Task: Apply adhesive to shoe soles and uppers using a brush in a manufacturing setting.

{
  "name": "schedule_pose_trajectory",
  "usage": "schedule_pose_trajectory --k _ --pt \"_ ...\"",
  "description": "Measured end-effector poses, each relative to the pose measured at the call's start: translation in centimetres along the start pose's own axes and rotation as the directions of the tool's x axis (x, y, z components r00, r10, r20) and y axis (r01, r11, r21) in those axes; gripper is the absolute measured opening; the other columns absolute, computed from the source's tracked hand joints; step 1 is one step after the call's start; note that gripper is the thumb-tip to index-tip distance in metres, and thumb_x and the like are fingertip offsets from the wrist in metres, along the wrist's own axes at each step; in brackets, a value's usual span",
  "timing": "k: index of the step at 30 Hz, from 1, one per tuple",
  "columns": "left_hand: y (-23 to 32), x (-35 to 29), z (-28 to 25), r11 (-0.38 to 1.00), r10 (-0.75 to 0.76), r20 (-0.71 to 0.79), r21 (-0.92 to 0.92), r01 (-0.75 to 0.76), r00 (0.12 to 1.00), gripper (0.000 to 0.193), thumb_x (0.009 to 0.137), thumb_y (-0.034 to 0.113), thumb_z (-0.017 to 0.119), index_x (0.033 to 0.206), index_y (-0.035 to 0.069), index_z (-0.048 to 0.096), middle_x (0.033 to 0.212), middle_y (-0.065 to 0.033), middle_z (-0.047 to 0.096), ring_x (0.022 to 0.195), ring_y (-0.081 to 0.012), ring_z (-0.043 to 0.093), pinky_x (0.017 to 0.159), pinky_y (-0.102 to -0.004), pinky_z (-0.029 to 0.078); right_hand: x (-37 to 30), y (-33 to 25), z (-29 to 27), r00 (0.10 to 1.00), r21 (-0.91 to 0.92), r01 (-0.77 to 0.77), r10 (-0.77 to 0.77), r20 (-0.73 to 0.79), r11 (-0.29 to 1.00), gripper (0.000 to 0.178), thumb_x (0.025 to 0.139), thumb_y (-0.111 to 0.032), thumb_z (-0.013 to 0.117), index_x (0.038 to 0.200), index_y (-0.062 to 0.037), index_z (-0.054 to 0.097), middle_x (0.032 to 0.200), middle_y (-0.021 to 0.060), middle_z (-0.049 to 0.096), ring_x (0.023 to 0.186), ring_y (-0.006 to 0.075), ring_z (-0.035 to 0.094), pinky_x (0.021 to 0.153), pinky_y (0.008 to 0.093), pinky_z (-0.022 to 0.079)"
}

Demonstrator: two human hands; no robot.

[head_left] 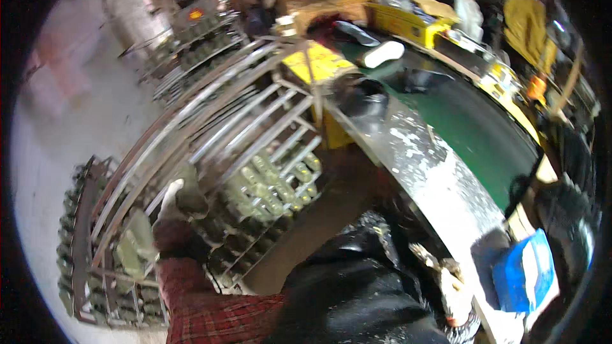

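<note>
My left hand (171, 200), in a white glove with a dark cuff, reaches into a metal rack (290, 107) at the left. Its fingers are closed on an olive-grey shoe last (191, 196); blur hides part of the grip. Rows of similar shoe lasts (261, 185) sit on the rack's bars beside it. Low at the right, my right hand (454, 293) wears a stained whitish glove. Its fingers look apart, with nothing visible in them, close to the edge of a worn metal-topped bench (427, 159).
A green conveyor belt (459, 121) runs beyond the bench, carrying a white-soled shoe (382, 55) and a dark shoe (356, 33). A blue box (524, 271) stands at the bench's near end. Yellow crates (401, 23) line the far side. Another loaded rack (197, 48) stands far left.
</note>
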State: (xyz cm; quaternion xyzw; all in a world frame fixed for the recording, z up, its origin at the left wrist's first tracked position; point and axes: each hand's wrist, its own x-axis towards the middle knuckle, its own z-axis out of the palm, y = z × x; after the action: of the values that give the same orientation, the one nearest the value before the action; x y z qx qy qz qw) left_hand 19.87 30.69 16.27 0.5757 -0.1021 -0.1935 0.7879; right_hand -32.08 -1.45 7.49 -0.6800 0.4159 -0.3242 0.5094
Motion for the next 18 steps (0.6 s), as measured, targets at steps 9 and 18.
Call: schedule_pose_trajectory --k 9,18 --pt "-12.9 -2.1 25.8 0.803 -0.168 0.82 -0.208 0.558 0.548 0.094 0.08 0.052 0.06 0.145 -0.006 0.025 0.137 -0.0327 0.038 0.118 -0.045 0.046 0.096 -0.0551 0.04 -0.7 -7.5 -14.1 0.578 -0.314 0.164 -0.349 -0.738 0.935 0.022 0.093 -0.016 0.061 0.105 0.0024 0.065 0.085 0.0042 0.064 0.071 0.0103 0.057 0.064 0.0214 0.047" --pt "-19.1 -9.6 37.9 0.506 -0.346 0.938 0.187 0.842 -0.001 0.086 0.072 0.045 0.062 0.135 -0.008 0.038 0.116 -0.0271 0.05 0.099 -0.0372 0.05 0.087 -0.0509 0.043 -2.3 -0.3 -24.6 0.713 -0.64 -0.436 -0.192 -0.675 0.632 0.027 0.088 -0.031 0.068 0.087 -0.0042 0.067 0.064 -0.0006 0.057 0.058 0.0082 0.05 0.055 0.026 0.041"
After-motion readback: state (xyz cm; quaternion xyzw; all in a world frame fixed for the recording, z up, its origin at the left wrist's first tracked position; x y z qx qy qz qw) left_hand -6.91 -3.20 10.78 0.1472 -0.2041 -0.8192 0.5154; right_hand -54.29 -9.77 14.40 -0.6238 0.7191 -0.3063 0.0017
